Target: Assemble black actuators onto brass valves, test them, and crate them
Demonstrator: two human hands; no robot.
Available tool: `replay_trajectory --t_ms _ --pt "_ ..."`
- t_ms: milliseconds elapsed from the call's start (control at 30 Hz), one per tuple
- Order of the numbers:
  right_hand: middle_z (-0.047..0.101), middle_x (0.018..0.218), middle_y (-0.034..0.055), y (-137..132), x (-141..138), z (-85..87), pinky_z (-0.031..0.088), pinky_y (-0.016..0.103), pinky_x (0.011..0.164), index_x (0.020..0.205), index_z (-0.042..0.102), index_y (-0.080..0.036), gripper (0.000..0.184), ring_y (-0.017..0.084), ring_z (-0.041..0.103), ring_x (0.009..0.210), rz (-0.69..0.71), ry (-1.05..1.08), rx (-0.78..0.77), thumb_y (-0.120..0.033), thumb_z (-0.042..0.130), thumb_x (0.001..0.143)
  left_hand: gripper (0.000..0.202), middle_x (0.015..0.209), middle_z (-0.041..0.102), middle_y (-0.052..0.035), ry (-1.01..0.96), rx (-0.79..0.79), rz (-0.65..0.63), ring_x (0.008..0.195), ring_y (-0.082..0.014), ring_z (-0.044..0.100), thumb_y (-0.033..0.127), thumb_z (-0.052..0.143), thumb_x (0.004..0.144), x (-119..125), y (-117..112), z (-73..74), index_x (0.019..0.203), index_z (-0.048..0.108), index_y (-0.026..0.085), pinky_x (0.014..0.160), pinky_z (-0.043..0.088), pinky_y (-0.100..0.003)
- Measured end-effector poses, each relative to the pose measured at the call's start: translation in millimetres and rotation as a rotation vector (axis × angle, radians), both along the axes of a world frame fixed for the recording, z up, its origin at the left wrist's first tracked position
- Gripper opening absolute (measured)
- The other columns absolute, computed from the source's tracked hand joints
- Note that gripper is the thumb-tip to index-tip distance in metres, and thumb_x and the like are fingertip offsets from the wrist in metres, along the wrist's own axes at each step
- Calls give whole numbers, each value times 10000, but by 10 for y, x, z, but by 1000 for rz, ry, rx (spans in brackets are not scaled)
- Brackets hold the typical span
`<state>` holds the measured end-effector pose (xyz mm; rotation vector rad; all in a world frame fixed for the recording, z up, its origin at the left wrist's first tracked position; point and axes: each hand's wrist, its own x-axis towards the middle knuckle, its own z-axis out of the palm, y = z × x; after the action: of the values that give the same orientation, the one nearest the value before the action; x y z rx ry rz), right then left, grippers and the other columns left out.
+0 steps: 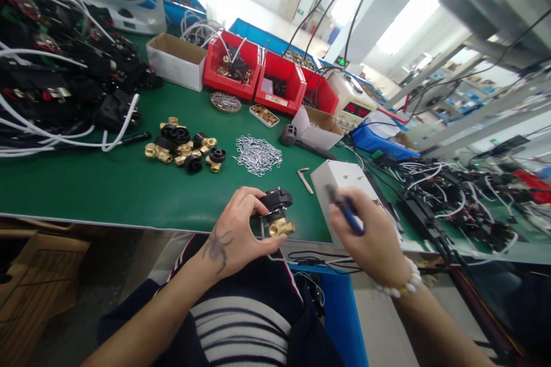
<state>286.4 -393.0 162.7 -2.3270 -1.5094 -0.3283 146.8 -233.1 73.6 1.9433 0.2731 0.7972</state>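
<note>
Your left hand [241, 222]: fingers gripping black-topped brass valve [278, 210], partly covered. Your right hand [372, 232]: fingers gripping blurred, blue-handled pliers [353, 219].

Lit brightly from windows [408, 20] at the back | burned to white there, with soft haze around | darker below the counter [86, 183] | quite blurred at right hand [370, 232] and blue-handled tool [353, 218] | clearer at left hand [241, 221] | stretched toward the edges

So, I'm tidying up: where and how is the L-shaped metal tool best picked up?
I'd pinch the L-shaped metal tool by its long straight arm, coming from the left: it lies flat, and a white box stands close on its right.
</note>
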Motion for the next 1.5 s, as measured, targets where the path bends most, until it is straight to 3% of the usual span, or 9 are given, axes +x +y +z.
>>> replay_trajectory --t_ms 100,267,433,600,767,933,1100,1267,1500 --pt "578 780 7 -4 -9 -23 439 266 599 939 523 -224 147 157 562 645 0 -17 180 -121 519 834 343 1090 599 -107 -9 4 0 1070 -270 600 225 810 655 6 -2 -12 852 532 186 887 560 -481" --pt "560 697 0 41 -36 -43 382 255 524 883 552 -205 247 153 533 572 118 -2 -277 -25 495 724 328 1083 593 -118 12 -6 -1 1048 -270 603 231 805 658 2 3 -18 844 540 173 874 560 -479" --pt "573 753 -4 43 -51 16 430 250 594 946 517 -219 172 145 555 617 8 -13 109 -97 502 826 335 1079 598 -113 12 -14 -19 1060 -273 598 225 807 657 6 17 -2 844 533 178 893 550 -492" --pt "568 711 12 58 -68 -26 368 267 526 884 560 -199 215 158 525 559 85 -42 -316 -46 492 749 337 1083 598 -115 25 -10 -17 1057 -271 600 230 810 654 2 19 4 831 526 184 888 551 -482" --pt "585 784 15 42 -59 -7 440 260 623 949 533 -203 172 152 566 646 41 -58 58 -87 492 829 340 1084 597 -99 18 -10 -19 1073 -265 598 232 809 655 4 17 -7 835 523 194 887 554 -464" --pt "588 738 28 38 -27 -61 391 278 545 903 575 -192 227 169 538 593 75 -68 -350 -40 483 762 333 1077 601 -92 32 2 -10 1060 -261 606 242 804 657 -2 19 2 834 525 199 883 557 -456" --pt "588 795 18 7 -36 -30 455 286 635 969 526 -223 176 171 576 665 -14 -66 139 -111 506 835 336 1092 594 -98 23 -10 -27 1071 -264 604 246 801 669 -5 19 3 848 521 198 898 554 -463" --pt "599 739 37 40 -67 -103 388 281 538 898 572 -195 233 179 557 593 75 -32 -333 -46 464 755 331 1086 595 -106 37 14 -14 1065 -270 599 225 798 657 -8 18 8 829 517 194 891 552 -470" --pt "591 761 31 46 -81 -91 414 274 569 910 556 -192 186 168 563 605 34 -37 -86 -72 486 786 348 1103 576 -102 30 -6 -39 1088 -268 585 235 801 671 -7 18 -11 851 506 200 915 541 -472"
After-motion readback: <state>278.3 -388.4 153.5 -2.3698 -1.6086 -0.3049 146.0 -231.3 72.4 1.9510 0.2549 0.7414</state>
